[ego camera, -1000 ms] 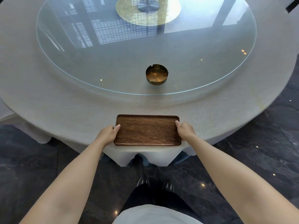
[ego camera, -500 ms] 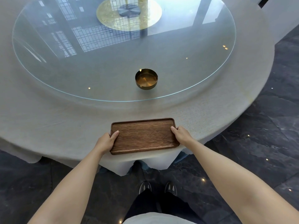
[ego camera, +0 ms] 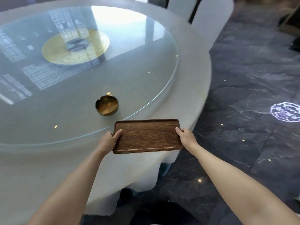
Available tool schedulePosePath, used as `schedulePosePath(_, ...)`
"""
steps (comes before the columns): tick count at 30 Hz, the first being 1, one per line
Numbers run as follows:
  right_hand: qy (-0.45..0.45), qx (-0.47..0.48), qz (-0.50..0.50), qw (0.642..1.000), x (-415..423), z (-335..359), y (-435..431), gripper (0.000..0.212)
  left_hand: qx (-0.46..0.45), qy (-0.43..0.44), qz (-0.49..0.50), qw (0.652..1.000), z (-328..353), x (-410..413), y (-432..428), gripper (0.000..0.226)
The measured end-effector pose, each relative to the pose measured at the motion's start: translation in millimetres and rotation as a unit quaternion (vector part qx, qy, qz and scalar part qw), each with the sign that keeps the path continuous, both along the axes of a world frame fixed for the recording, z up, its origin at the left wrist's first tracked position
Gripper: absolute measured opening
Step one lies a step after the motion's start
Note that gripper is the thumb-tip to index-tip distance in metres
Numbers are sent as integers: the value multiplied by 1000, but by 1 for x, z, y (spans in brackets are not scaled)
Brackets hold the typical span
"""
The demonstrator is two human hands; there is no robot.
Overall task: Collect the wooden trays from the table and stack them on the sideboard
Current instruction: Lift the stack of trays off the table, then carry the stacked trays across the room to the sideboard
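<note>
A dark wooden tray (ego camera: pixel 147 136), rectangular with a low rim, is held level above the near right edge of the round table (ego camera: pixel 191 101). My left hand (ego camera: pixel 109 139) grips its left short end, thumb over the rim. My right hand (ego camera: pixel 185 137) grips its right short end the same way. The tray's inside holds nothing. No sideboard is in view.
A glass turntable (ego camera: pixel 146 75) covers the table's middle, with a brass ashtray (ego camera: pixel 107 105) near its front edge. White-covered chairs (ego camera: pixel 209 20) stand at the table's far right. Dark polished stone floor (ego camera: pixel 251 95) spreads to the right, with a bright light reflection.
The tray has come up off the tablecloth in both hands. My view has swung to the right, so the table now sits to the left and the floor shows on the right.
</note>
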State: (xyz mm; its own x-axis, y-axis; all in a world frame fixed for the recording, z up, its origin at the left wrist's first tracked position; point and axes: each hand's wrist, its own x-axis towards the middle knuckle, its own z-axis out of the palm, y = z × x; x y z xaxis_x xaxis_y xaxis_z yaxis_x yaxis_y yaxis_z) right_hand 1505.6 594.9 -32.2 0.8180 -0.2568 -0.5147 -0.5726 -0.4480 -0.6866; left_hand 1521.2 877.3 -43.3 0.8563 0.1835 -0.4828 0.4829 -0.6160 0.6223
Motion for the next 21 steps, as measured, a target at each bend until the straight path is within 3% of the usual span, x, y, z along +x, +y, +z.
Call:
schedulePosePath(7,-62,-28,-155,986,12,31,-127,34,-5,-55,-109,992,41,85,-144,47)
schedulePosePath(11,-93,-26,-225,970,31,46,-215,42,-1,-82,-160,984,60,135,-242,48)
schedulePosePath(14,-104,-33,-260,959,53,59,-287,51,10,-103,-195,975,75,170,-324,48)
schedulePosePath(17,-119,-45,-274,953,78,70,-361,37,27,-117,-221,968,91,202,-402,50)
schedulePosePath(21,-139,-60,-296,943,112,97,-455,43,-13,-127,-232,964,111,243,-501,51)
